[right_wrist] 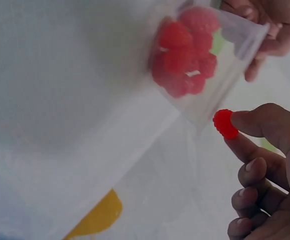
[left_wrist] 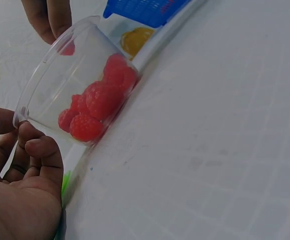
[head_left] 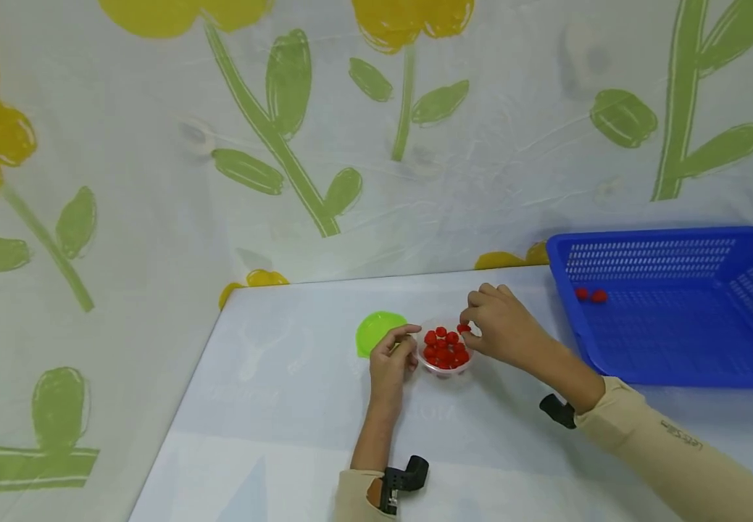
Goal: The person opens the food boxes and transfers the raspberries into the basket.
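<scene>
A clear plastic cup (left_wrist: 50,82) with several red raspberries (left_wrist: 102,100) inside stands on the white table. My left hand (head_left: 392,362) pinches the cup's rim on its left side. Over the opposite side of the rim, my right hand (head_left: 506,330) holds one raspberry (right_wrist: 226,124) between thumb and index finger, its other fingers curled. A bright green lid (head_left: 376,331) lies behind my left hand, which partly covers it.
At the right, a blue plastic basket (head_left: 676,380) stands on the table (head_left: 272,391) with two raspberries (head_left: 591,295) in its far left part. A wall covering (head_left: 480,196) with printed flowers rises behind the table's far edge.
</scene>
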Tool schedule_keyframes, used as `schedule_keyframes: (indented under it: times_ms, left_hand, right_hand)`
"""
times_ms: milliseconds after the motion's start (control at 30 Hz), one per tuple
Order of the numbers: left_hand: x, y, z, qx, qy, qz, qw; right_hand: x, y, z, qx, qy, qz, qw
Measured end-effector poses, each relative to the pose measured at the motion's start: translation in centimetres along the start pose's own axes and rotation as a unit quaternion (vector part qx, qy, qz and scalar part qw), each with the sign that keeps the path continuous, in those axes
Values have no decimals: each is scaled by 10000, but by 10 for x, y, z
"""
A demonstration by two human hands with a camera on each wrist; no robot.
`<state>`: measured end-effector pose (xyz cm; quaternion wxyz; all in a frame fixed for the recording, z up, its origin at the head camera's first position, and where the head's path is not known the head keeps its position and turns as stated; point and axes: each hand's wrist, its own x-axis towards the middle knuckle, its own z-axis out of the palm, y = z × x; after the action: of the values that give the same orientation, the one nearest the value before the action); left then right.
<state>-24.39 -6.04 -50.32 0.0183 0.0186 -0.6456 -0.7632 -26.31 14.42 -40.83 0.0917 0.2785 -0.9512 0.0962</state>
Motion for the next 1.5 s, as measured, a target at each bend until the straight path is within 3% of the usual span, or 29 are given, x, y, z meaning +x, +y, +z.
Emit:
schedule_keyframes:
  times_ms: [333,833,1133,1300,1500]
  left_hand:
    - [-1,1,2,18,6,-4,10000]
    - [1,0,1,118,-28,-19,9999]
    - [-4,-4,0,179,28,-171,9997]
    - [-2,-2,1,121,34,-90,9999]
    - [0,0,2,29,34,-199,9998]
  right_hand:
    - [-23,21,-40,359,617,-28,9974]
    - [-50,65,-67,417,1209,-12,9918]
    - [-60,89,-80,458,933,397,9938]
    - [-62,95,-90,429,901,510,9937]
    - [-67,105,-97,461,677,922,9924]
